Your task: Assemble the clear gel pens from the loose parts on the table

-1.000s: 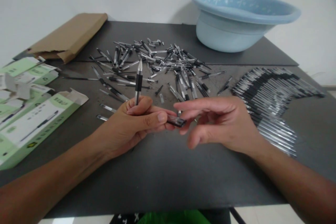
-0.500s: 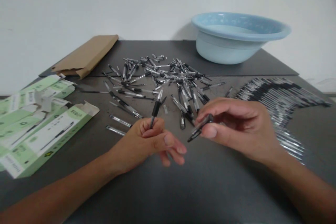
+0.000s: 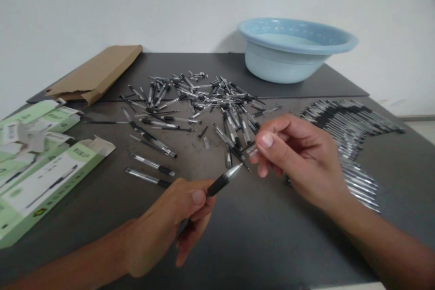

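My left hand (image 3: pixel 180 217) is closed around a gel pen (image 3: pixel 224 181) with a black grip. Its clear tapered tip points up and right, toward my other hand. Between thumb and index finger, my right hand (image 3: pixel 299 158) pinches a small clear pen cap (image 3: pixel 252 150), partly covered by the fingers. A short gap separates the pen tip from the cap. Beyond both hands lies a loose heap of pens (image 3: pixel 204 93) and pen parts. Two pens (image 3: pixel 146 176) lie side by side just past my left hand.
Neatly lined-up pens (image 3: pixel 356 120) fan out at the right. Green and white pen boxes (image 3: pixel 50 190) lie at the left, with a brown paper envelope (image 3: pixel 98 72) behind them. A light blue basin (image 3: pixel 285 61) stands at the back right of the dark table (image 3: pixel 258 244).
My left hand has turned the pen from upright to pointing right, toward the cap. My right hand has turned the cap between its fingers. The whole view has shifted slightly.
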Demonstrator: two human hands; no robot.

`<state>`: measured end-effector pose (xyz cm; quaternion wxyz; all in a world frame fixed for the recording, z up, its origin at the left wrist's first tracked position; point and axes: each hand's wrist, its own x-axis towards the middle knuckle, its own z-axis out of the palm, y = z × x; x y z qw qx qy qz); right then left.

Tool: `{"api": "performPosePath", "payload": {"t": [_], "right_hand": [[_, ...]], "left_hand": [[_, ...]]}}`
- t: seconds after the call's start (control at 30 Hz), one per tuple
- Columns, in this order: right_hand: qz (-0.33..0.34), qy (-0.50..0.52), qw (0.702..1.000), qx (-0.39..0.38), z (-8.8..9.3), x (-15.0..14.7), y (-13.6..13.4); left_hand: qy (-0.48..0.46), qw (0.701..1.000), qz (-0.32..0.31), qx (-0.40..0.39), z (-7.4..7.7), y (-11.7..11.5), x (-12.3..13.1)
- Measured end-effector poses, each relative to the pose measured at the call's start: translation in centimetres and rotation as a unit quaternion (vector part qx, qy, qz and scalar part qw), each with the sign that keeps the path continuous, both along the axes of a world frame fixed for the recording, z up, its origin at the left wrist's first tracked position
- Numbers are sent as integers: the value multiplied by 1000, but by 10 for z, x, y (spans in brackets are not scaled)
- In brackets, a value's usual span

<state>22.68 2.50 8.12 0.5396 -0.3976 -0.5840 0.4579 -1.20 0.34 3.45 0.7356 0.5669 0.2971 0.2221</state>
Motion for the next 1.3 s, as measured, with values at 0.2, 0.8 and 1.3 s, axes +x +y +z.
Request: {"api": "performPosePath", "payload": {"t": [0.2, 0.8, 1.3], "right_hand": [[-47, -52, 997, 29, -2, 2, -4], [-69, -91, 990, 82, -3, 3, -9], [-74, -113, 987, 88, -1, 6, -7]], "left_hand": [[58, 995, 8, 85, -2, -2, -6], [72, 990, 39, 116, 7, -6, -2], [85, 989, 43, 110, 7, -6, -1]]}}
